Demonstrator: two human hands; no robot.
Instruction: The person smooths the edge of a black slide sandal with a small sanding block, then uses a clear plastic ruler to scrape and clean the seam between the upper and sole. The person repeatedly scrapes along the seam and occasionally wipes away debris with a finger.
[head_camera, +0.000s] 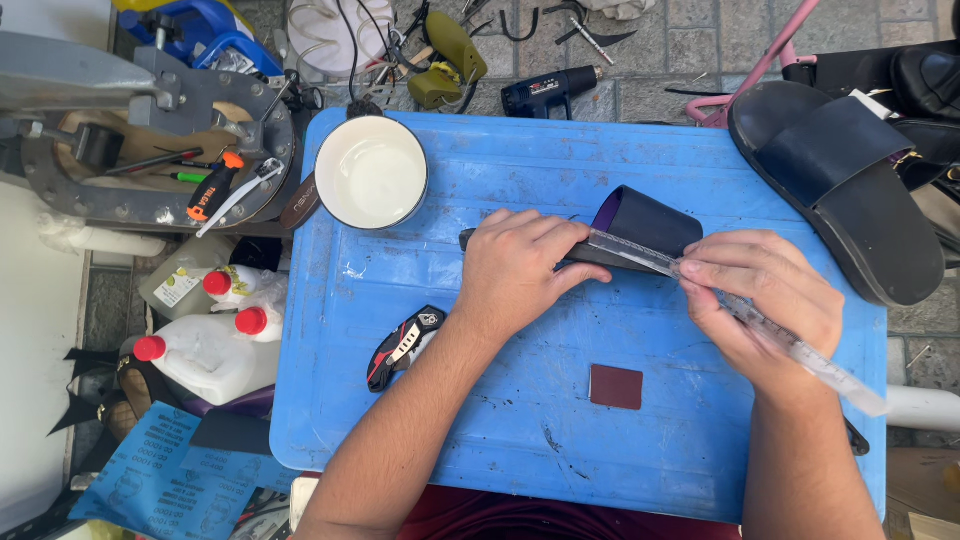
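Left hand: the left hand (515, 268) lies palm down, fingers together and nearly flat, pressing on the dark sandal (640, 232) at its near end; it grasps nothing, only holds the piece down.
Right hand: the right hand (765, 295) pinches a clear plastic ruler (740, 310) between thumb and fingertips, fingers curled narrow around it.
Ruler: it runs slantwise from the sandal's strap toward the table's right edge, its upper end resting on the strap.
Sandal: lies on the blue plastic table (520, 440), just right of centre, its strap arched upward; the inside looks purple, though shadow makes this uncertain.
Nearby: a white bowl (371, 172) at the table's back left, a small dark red patch (616, 386) near the front, a black utility knife (403, 346) by the left forearm, and a second sandal (840, 185) overhanging the right corner.
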